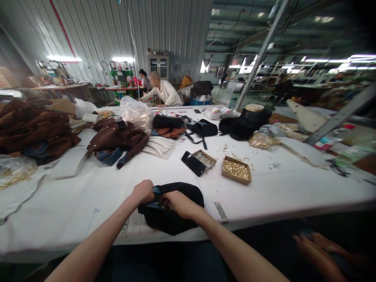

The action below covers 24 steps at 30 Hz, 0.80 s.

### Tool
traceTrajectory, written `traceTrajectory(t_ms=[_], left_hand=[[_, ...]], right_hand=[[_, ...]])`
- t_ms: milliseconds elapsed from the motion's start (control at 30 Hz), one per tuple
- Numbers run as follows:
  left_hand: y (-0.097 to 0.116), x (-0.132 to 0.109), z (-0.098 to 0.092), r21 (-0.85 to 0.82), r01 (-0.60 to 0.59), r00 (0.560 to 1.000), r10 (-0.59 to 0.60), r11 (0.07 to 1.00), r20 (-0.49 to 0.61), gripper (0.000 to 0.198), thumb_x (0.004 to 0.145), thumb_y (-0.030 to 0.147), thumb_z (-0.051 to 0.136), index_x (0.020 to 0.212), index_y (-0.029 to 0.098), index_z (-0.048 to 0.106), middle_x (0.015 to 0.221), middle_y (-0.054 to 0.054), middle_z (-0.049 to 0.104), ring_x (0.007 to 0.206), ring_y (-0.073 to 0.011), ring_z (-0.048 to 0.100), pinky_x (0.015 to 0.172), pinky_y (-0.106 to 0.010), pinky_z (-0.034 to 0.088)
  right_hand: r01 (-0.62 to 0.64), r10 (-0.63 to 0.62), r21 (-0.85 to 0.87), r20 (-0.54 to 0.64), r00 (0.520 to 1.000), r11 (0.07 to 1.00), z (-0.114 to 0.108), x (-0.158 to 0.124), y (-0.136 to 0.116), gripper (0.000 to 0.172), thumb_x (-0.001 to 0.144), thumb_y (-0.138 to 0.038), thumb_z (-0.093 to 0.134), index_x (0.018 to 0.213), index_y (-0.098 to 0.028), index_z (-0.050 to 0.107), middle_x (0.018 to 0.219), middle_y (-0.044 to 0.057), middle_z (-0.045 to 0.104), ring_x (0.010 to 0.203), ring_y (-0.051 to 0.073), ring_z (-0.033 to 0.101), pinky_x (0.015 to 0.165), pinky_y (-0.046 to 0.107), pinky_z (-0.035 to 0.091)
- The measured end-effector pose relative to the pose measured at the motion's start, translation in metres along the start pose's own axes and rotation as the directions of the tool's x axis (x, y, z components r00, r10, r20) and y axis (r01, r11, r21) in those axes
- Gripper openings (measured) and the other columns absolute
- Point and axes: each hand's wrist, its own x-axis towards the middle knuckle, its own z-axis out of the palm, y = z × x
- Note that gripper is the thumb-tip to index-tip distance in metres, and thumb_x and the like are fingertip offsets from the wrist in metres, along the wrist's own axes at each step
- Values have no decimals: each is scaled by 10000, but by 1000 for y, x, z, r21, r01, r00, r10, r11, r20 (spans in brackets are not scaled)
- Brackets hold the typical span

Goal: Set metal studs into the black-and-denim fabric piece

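A black fabric piece (173, 222) with a blue inner side lies near the table's front edge; whether it is a bag or a hat I cannot tell. My left hand (143, 191) is closed on its left edge, by the blue part. Inside its opening, the bent fingers of my right hand (178, 203) are closed on the blue and black cloth, and the fingertips are partly hidden. Just beyond, a cardboard tray (236, 170) holds many small gold-coloured metal parts. Beside it, a phone (194, 163) rests against another tray (209, 167) with silvery parts.
Brown fabric pieces (117, 137) and a larger brown heap (35, 125) lie left. Farther back are a clear bag (136, 115), black strapped pieces (204, 127) and loose gold parts. Another person's hand (320, 244) shows at lower right. A person in white (167, 94) leans over the far side.
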Motion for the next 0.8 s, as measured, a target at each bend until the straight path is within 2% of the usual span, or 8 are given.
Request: traceTrajectory(t_ms=[133, 267, 467, 633, 700, 800], left_hand=[[1, -2, -3, 1, -1, 1000, 1, 1000, 10, 285, 1026, 407, 771, 1144, 148, 758, 1097, -89, 806, 997, -235, 787, 934, -432, 663], [3, -4, -7, -2, -14, 1000, 14, 1000, 26, 272, 1026, 403, 770, 1104, 143, 764, 1076, -95, 806, 994, -234, 783, 943, -428, 651], [4, -6, -10, 18, -37, 999, 36, 999, 34, 257, 1040, 413, 748, 1061, 158, 763, 1037, -67, 802, 967, -222, 777, 929, -426, 653], [8, -10, -21, 14, -62, 996, 61, 998, 72, 237, 1029, 390, 766, 976, 159, 754, 940, -39, 782, 887, -200, 760, 890, -401, 649], [9, -12, -28, 2, -76, 993, 76, 997, 93, 231, 1028, 374, 767, 944, 159, 749, 898, -26, 771, 860, -193, 752, 876, -389, 644], [8, -16, -38, -18, -95, 988, 97, 995, 118, 256, 1029, 378, 765, 902, 155, 746, 854, -20, 761, 845, -191, 748, 865, -380, 637]], right_hand=[[-65, 67, 114, -17, 998, 991, 5, 4, -1, 283, 919, -61, 541, 1011, -128, 800, 893, 62, 802, 765, 166, 681, 681, 248, 450], [-62, 66, 53, -72, 995, 997, 3, 2, -9, 226, 844, -25, 567, 819, -130, 766, 802, 54, 783, 727, 157, 672, 669, 258, 418], [-60, 63, 84, -33, 997, 995, -2, 1, -10, 189, 856, -129, 770, 979, -170, 909, 881, 51, 840, 768, 192, 698, 759, 296, 480], [-111, 131, 312, -44, 990, 944, -2, 4, -6, 170, 846, -189, 784, 966, -162, 902, 887, 61, 844, 797, 205, 731, 775, 300, 530], [-128, 161, 418, -44, 986, 900, -4, 4, -9, 143, 822, -193, 793, 930, -152, 878, 841, 63, 830, 753, 187, 723, 733, 282, 526], [-120, 182, 588, -48, 982, 800, -12, 3, -16, 198, 803, -234, 841, 977, -140, 842, 816, 70, 818, 726, 177, 734, 684, 260, 529]])
